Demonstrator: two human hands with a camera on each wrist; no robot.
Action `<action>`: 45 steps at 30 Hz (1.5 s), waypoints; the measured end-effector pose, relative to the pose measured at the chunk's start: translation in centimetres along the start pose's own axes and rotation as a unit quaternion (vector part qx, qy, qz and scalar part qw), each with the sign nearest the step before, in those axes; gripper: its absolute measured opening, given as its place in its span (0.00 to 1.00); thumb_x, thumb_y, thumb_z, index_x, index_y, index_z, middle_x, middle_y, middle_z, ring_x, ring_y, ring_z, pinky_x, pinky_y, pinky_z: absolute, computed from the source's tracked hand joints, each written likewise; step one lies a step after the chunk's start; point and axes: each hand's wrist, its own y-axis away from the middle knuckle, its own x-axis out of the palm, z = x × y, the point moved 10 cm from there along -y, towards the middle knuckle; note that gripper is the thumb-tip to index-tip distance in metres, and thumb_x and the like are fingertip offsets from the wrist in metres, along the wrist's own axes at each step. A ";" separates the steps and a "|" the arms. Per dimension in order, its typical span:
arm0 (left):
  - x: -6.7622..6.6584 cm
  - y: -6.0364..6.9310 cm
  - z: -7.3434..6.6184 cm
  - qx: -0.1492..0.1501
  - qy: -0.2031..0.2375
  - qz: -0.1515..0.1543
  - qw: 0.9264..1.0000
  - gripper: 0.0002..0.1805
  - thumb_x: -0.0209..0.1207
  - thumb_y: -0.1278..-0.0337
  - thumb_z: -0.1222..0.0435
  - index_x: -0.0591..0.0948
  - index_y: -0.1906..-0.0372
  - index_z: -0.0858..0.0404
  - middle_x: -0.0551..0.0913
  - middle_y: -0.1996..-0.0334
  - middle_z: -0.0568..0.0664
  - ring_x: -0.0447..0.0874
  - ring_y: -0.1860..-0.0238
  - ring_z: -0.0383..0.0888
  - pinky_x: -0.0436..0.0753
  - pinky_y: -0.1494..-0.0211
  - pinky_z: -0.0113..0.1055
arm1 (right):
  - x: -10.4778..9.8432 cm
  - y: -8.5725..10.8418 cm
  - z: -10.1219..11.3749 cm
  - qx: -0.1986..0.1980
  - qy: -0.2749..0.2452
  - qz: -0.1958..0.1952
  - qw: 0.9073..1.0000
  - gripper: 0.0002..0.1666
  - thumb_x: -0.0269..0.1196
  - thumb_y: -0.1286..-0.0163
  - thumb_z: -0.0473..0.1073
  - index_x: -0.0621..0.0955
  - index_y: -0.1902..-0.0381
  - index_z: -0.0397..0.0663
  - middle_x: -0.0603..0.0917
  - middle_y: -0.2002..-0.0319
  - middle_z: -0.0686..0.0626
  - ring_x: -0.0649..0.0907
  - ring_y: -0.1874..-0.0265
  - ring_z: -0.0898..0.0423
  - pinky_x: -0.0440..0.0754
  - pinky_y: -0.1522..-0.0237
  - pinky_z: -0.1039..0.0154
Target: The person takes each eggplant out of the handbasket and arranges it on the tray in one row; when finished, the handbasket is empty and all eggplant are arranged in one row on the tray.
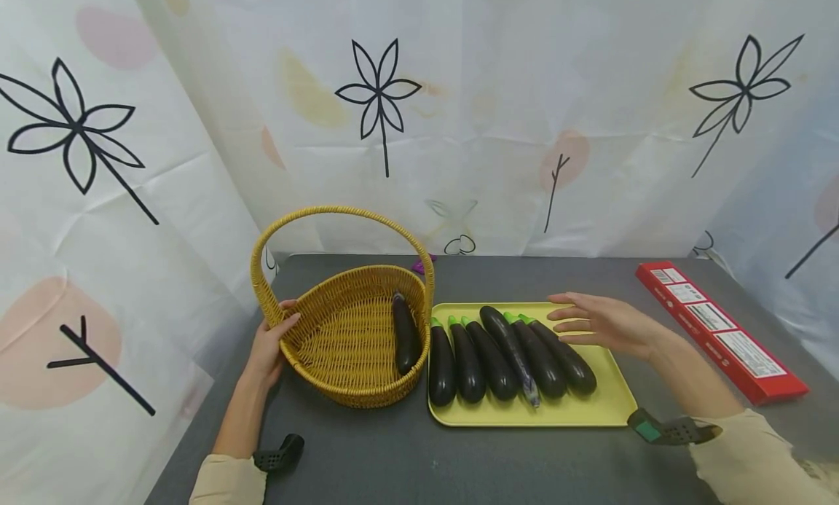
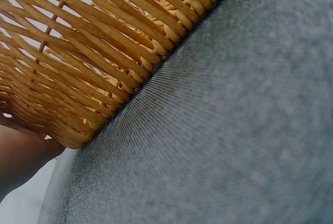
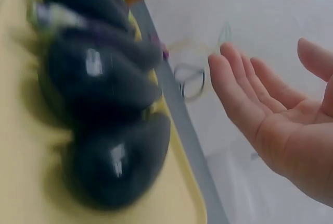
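Note:
My left hand grips the left rim of a yellow wicker basket, near the foot of its tall arched handle, with the thumb over the edge. A dark eggplant lies inside the basket along its right wall. To the right, a yellow tray bears several eggplants side by side; one eggplant is turned the opposite way, its stem end toward me. Above the tray's right part hovers my right hand, fingers extended and holding nothing. In the right wrist view its palm and fingers are apart from the eggplants.
A long red box with white labels lies at the right of the grey table. Behind the basket is a small purple object, partly hidden. White patterned cloth hangs around the table's back and sides.

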 end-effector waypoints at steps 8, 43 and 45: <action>-0.1 0.0 -0.3 0.001 0.002 0.000 1.000 0.13 0.56 0.33 0.63 0.73 0.46 0.54 0.73 0.51 0.41 0.72 0.51 0.40 0.71 0.48 0.33 | 5.9 -2.5 1.6 0.003 -0.053 0.041 0.998 0.24 0.40 0.20 0.45 0.63 0.31 0.42 0.76 0.45 0.41 0.76 0.46 0.45 0.72 0.44 0.52; 0.1 0.1 -0.1 0.003 -0.011 0.004 1.000 0.17 0.56 0.33 0.62 0.70 0.42 0.58 0.74 0.55 0.44 0.74 0.54 0.41 0.74 0.53 0.35 | 19.4 -16.9 0.8 -0.007 -0.152 -0.096 0.984 0.41 0.48 0.25 0.57 0.47 0.25 0.45 0.50 0.28 0.38 0.44 0.28 0.41 0.36 0.33 0.45; 0.1 0.0 -0.1 0.001 -0.013 0.004 1.000 0.18 0.56 0.33 0.62 0.69 0.41 0.59 0.74 0.54 0.44 0.74 0.54 0.42 0.74 0.53 0.35 | 18.7 -17.3 0.6 -0.009 -0.146 -0.141 0.979 0.38 0.49 0.25 0.56 0.52 0.26 0.46 0.51 0.28 0.40 0.45 0.29 0.41 0.36 0.33 0.44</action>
